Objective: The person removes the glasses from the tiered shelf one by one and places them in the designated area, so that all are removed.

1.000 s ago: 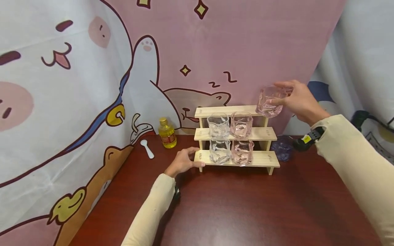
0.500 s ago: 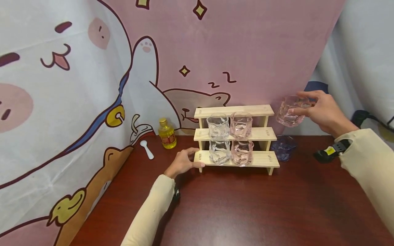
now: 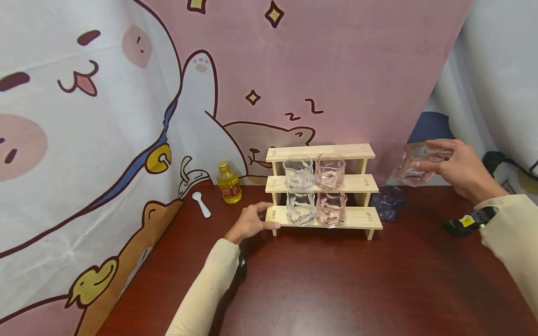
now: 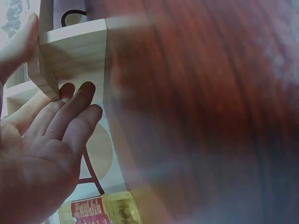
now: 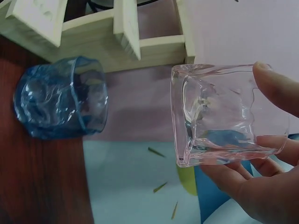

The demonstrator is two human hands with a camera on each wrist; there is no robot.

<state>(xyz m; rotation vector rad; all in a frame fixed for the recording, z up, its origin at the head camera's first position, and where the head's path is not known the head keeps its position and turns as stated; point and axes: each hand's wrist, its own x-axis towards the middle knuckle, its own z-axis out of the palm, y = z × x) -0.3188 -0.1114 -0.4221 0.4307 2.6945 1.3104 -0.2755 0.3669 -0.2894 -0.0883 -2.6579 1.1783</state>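
A pink-tinted glass (image 3: 408,171) is held up in the air past the right end of a three-tier wooden stand (image 3: 358,216), the right hand (image 3: 465,169) keeping it in a grip between thumb and fingers. Lower down, just beside the stand, a blue glass (image 3: 387,204) sits on the dark red surface (image 3: 336,280). Two clear glasses (image 3: 299,173) and two other pink glasses (image 3: 330,173) occupy the middle and lowest tiers. The left hand (image 3: 250,223) pinches the lowest tier's left end; farther left are a yellow bottle (image 3: 229,185) and a white spoon (image 3: 202,206).
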